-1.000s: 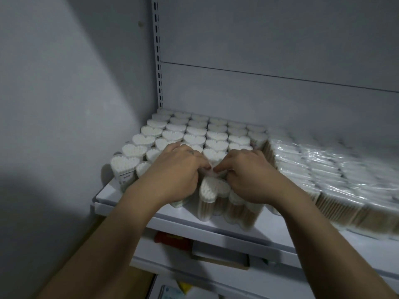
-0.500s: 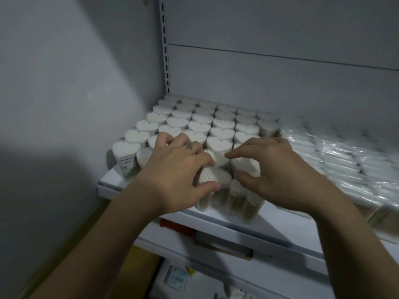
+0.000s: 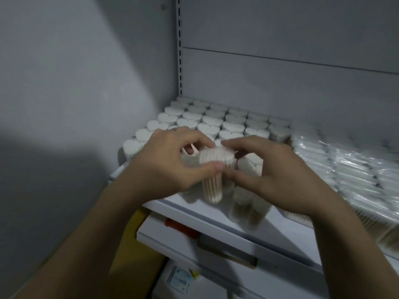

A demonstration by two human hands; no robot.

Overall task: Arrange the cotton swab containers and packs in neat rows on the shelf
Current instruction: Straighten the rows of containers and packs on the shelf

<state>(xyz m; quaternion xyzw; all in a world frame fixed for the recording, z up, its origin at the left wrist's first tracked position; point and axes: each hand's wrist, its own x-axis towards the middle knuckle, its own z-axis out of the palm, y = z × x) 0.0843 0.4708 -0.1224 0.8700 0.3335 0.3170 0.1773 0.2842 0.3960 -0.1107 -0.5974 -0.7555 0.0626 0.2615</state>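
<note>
The white shelf (image 3: 194, 210) is the biggest thing, and all the swab things sit on it. At the back and left of the shelf stand many rows of heart containers (image 3: 233, 124), close together and upright. Each one is see-through and full of cotton swabs, so the top looks like a fluffy white heart. On the right side of the shelf lie the flat packs (image 3: 345, 169). They are shiny plastic bags with swabs inside, set in rows side by side, and they look blurry.

The left hand (image 3: 170, 160) and the right hand (image 3: 272, 169) meet at the front of the shelf. Both hold the same one container (image 3: 213, 169). The left hand's thumb and fingers curl round its top from the left. The right hand pinches its other side with fingertip and thumb. This container stands upright, with white swab tips at the top and tan sticks below. It is too blurry to tell if its bottom touches the shelf.

Just to its right, under the right hand, stand a few front containers (image 3: 248, 210), also full of tan sticks.
</note>
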